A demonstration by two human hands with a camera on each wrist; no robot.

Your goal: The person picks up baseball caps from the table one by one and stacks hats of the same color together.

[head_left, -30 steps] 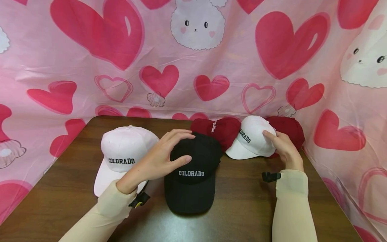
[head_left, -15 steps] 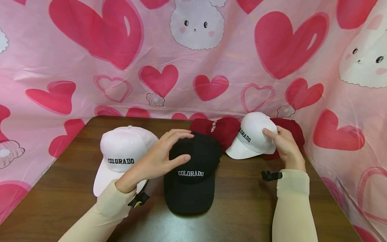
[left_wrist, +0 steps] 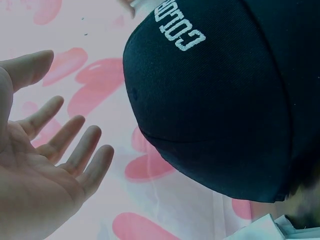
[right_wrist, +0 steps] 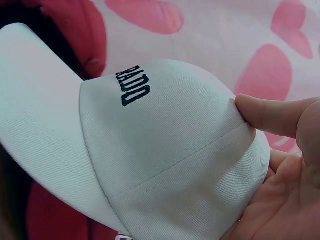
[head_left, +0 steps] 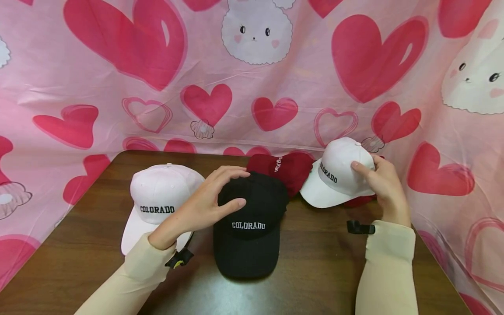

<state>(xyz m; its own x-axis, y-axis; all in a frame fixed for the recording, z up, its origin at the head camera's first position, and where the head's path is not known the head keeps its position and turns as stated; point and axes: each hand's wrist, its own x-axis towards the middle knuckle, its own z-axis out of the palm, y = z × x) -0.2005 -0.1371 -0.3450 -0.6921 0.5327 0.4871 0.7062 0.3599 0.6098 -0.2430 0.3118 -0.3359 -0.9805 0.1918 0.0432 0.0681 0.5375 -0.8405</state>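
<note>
At the right of the head view, my right hand (head_left: 387,186) grips the back of a white cap (head_left: 342,168) lettered COLORADO. The right wrist view shows the thumb (right_wrist: 272,116) pressed on the crown of this white cap (right_wrist: 175,145), with the other fingers behind it, partly hidden. My left hand (head_left: 210,203) hovers beside a black cap (head_left: 250,245), also lettered COLORADO, with its fingers spread. A gap separates the left hand (left_wrist: 55,155) from the black cap (left_wrist: 210,105) in the left wrist view.
Another white cap (head_left: 157,192) stands at the table's left, behind the left forearm. Behind the black cap lies a dark red cap (head_left: 293,173). A second red one (head_left: 360,201) is mostly hidden by the held cap. Pink heart-patterned cloth (head_left: 157,65) borders the wooden table (head_left: 315,271).
My right hand has lifted the white cap a little and carried it to the right, covering more of the red cap behind. The left hand has barely moved.
</note>
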